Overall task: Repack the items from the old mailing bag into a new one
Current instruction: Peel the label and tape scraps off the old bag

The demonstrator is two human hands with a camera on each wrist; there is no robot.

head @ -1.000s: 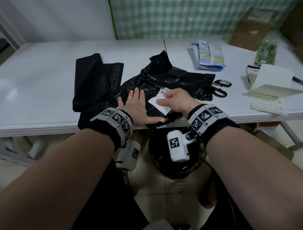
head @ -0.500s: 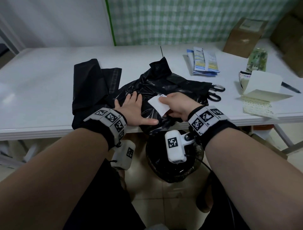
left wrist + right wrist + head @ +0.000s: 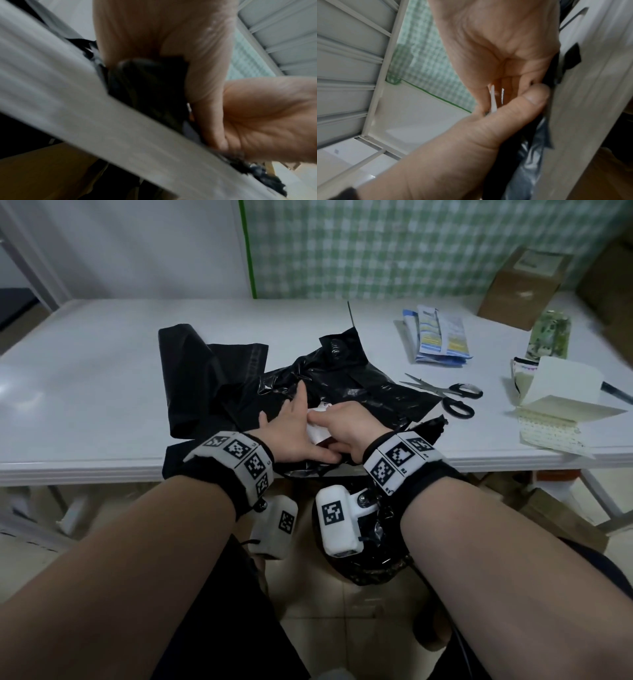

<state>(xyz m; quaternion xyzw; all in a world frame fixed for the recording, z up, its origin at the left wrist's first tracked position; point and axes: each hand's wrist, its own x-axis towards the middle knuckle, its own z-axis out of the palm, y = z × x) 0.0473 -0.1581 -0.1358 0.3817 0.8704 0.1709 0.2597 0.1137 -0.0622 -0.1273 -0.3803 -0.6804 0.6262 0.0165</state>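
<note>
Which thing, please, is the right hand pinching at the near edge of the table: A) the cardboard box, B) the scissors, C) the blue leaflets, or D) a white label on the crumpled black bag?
D: the right hand pinches the white label on the crumpled black bag, while the left hand lies flat on the bag.
</note>
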